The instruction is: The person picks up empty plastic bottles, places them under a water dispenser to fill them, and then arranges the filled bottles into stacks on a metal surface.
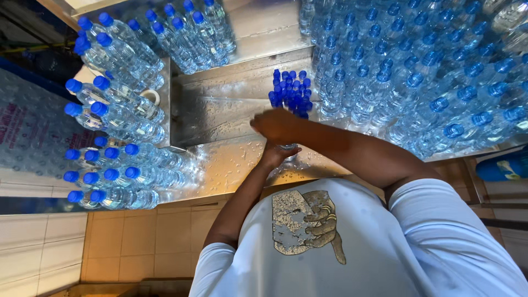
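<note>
Right hand (278, 124) is curled narrow over the top of a small clear plastic bottle (288, 148). Left hand (276, 156) is wrapped around the body of the clear plastic bottle from below. The bottle stands between them near the front edge of the wet stainless steel surface (231, 165).

Ordered by extent:
- The steel surface is beaded with water, so I would count on slippery footing.
- A dense block of upright capped water bottles (418, 71) fills the right side.
- Rows of lying capped bottles (115, 110) are stacked on the left.
- A heap of loose blue screw caps (291, 91) lies just beyond the hands.

I judge the step in hand to be work at the bottle's neck. To do it well from my station, I would:
- keep the left hand firm and low on the bottle body, so the thin wall does not buckle or spill;
- hold the bottle upright;
- turn only with the right hand, squarely over the neck, so that nothing cross-threads.

Hidden or unclear:
- The right hand covers the neck, so I cannot tell whether a cap is under the palm.
- The left fingers and most of the bottle are masked.
- The fill level is unreadable.
- A white ring-shaped part (152, 97) among the left bottles is hard to identify.
- The upright block is cut off at the frame edge.
</note>
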